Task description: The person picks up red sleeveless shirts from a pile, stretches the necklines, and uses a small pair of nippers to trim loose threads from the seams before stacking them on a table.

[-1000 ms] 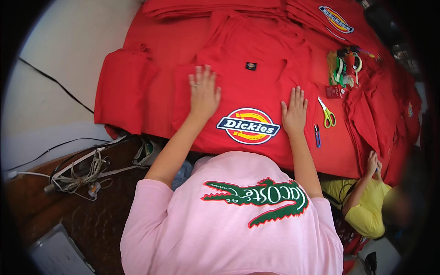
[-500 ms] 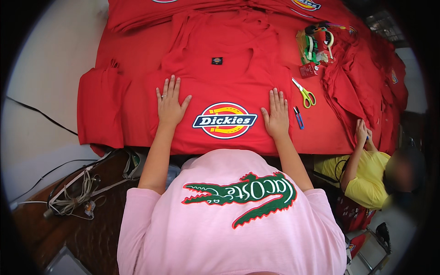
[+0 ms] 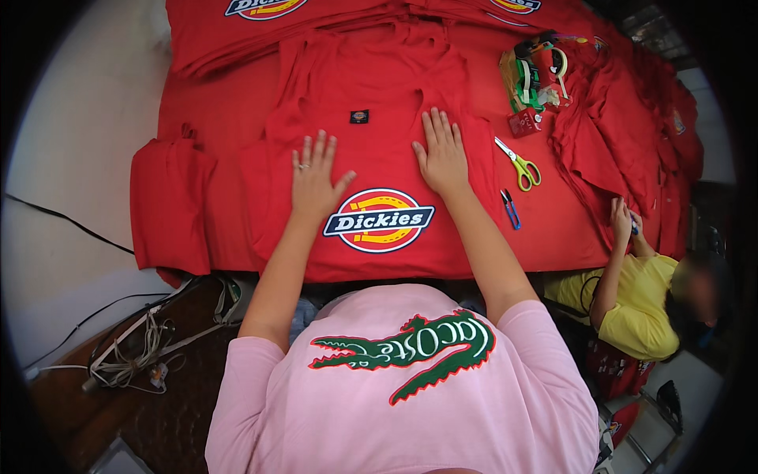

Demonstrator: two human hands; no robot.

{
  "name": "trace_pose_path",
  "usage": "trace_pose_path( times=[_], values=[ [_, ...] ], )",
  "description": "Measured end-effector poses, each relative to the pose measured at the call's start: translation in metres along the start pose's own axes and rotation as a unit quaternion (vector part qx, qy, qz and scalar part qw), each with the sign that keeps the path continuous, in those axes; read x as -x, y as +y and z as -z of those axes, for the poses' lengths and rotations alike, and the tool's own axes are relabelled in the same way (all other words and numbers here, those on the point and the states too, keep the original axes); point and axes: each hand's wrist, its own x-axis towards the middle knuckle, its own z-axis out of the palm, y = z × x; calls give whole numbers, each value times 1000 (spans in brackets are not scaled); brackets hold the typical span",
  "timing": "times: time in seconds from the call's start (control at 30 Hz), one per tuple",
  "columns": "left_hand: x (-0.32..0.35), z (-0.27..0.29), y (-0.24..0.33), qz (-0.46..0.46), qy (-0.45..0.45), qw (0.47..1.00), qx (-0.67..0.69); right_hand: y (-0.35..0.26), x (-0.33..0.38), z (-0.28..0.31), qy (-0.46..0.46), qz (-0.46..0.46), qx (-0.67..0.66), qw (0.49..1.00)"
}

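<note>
A red shirt (image 3: 371, 162) lies spread flat before me on the red-covered table, its neckline away from me and a small dark label (image 3: 359, 117) inside the collar. A round yellow, white and navy printed emblem (image 3: 379, 220) sits on its front. My left hand (image 3: 316, 175) rests palm down on the cloth, left of and above the emblem, fingers spread and a ring on one of them. Flat on the shirt's right side, close to the neckline, lies my right hand (image 3: 444, 154) with its fingers stretched out. Neither hand holds anything.
Yellow-handled scissors (image 3: 521, 167) and blue thread snips (image 3: 512, 209) lie right of the shirt. Beyond them stands a box of tape rolls (image 3: 535, 79). Folded red shirts (image 3: 237, 39) are stacked at the back. At right a person in yellow (image 3: 639, 304) handles red cloth. Cables (image 3: 138, 347) hang lower left.
My right hand has slid up and inward toward the neckline. My left hand has moved rightward, nearer the emblem. The head view has shifted slightly.
</note>
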Motion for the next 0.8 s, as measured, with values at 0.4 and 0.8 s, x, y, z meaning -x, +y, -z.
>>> trace_pose_path(
  times=[0.4, 0.8],
  values=[
    [118, 3, 23, 101, 17, 995, 6, -22, 66, 6, 3, -10, -20, 1000],
    [282, 12, -46, 457, 166, 851, 198, 65, 280, 97, 9, -36, -93, 995]
  ],
)
